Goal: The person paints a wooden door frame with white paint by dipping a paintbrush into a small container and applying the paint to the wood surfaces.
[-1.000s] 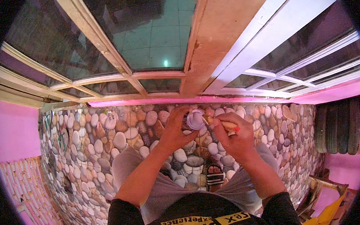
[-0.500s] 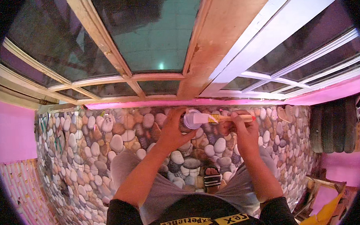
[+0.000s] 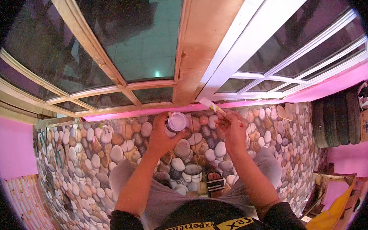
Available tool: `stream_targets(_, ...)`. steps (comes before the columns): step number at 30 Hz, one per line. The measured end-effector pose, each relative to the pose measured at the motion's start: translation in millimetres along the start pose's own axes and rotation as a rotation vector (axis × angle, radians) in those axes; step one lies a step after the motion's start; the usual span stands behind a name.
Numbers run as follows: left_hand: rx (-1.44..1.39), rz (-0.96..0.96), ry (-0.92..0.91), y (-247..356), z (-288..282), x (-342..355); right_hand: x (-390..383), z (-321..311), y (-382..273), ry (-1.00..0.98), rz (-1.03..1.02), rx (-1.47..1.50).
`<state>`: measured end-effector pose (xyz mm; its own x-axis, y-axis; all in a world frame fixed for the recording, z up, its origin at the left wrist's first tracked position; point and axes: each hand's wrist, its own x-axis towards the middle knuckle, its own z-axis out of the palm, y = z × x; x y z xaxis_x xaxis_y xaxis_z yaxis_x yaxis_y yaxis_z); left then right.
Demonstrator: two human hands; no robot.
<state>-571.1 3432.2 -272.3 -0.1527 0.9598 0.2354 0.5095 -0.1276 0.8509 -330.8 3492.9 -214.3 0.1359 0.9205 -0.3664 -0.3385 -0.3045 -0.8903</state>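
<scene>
My left hand (image 3: 160,136) is closed round a small cup (image 3: 177,122) of pale white paint. Closed on the handle of a paintbrush (image 3: 215,107) is my right hand (image 3: 231,129), to the right of the cup; the pale bristles point up and left at the foot of the wooden door frame (image 3: 213,42) ahead. Whether they touch it I cannot tell. The frame is white on its right part and tan, with chipped patches, on its left, around glass panes (image 3: 127,34).
Pebble-patterned floor (image 3: 91,170) lies below, with my sandaled foot (image 3: 215,182) on it. Stacked tyres (image 3: 336,119) and a cardboard box (image 3: 366,124) are at the right, above a wooden item with yellow cloth (image 3: 330,211). Pink walls (image 3: 13,144) stand at both sides.
The brush has left the cup and swung up toward the door's foot, its bristles now pointing up-left. My left hand with the cup has moved left, and the view has shifted slightly.
</scene>
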Motion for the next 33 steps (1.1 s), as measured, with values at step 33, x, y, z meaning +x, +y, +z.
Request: stream_targets(33, -0.042, 0.012, 0.038, -25, -10, -11, -20, 24, -8, -0.109, -0.677, -0.784)
